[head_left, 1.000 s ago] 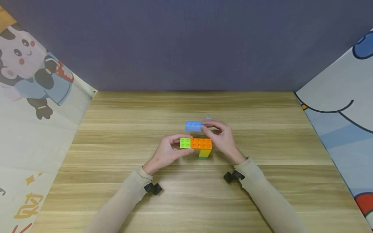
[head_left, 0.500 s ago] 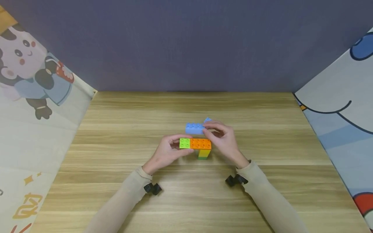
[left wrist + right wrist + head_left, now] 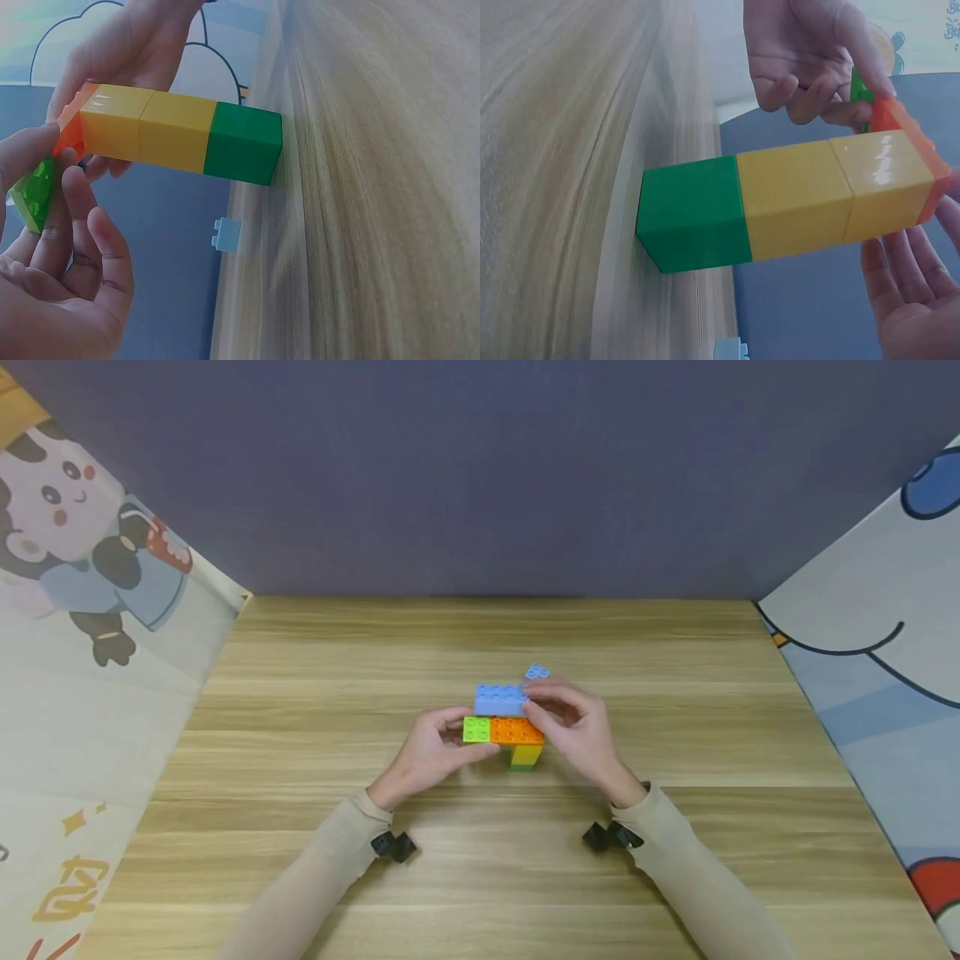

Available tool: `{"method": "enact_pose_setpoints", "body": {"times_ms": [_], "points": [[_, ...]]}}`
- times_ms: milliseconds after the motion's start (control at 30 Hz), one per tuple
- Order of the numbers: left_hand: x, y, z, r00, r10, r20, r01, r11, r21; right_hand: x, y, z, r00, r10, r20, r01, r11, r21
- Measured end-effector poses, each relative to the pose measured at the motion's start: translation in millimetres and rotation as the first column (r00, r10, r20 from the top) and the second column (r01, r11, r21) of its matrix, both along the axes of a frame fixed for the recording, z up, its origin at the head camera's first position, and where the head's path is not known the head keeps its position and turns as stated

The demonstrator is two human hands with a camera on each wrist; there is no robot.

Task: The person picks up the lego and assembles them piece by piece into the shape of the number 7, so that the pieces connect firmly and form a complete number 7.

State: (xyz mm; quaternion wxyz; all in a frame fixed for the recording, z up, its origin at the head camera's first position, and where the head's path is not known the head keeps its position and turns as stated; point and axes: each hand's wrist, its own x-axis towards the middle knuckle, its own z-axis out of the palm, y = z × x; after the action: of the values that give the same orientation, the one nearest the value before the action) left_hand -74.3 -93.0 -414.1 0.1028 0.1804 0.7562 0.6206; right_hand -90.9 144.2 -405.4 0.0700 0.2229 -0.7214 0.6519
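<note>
We see a wood-grained worktop point(image 3: 300, 693), a dark blue-grey panel point(image 3: 480, 477) behind it, a left wall point(image 3: 45, 718) bearing a cartoon animal point(image 3: 82, 583) with a red cup point(image 3: 169, 545), and a right wall point(image 3: 885, 727) with cartoon outlines.

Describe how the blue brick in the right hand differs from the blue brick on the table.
The held brick is longer; the loose brick is shorter. The right hand pinches the held brick, whereas the loose brick rests on the table. Both are blue and studded.
</note>
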Motion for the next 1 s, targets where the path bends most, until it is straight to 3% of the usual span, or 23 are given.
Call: {"method": "enact_pose_setpoints", "body": {"times_ms": [500, 1000], "points": [[0.2, 0.6, 2.1, 1.0, 0.003, 0.005, -0.003, 1.0, -0.015, 9.3, -1.6, -8.2, 0.984, 0.049, -0.169, -0.057, 0.998, -0.04], [1.7, 1.8, 3.6, 1.0, 0.01, 0.015, -0.01, 1.0, -0.019, 12.7, -6.4, -7.9, 0.975, 0.092, -0.204, -0.093, 0.996, 0.006]]}}
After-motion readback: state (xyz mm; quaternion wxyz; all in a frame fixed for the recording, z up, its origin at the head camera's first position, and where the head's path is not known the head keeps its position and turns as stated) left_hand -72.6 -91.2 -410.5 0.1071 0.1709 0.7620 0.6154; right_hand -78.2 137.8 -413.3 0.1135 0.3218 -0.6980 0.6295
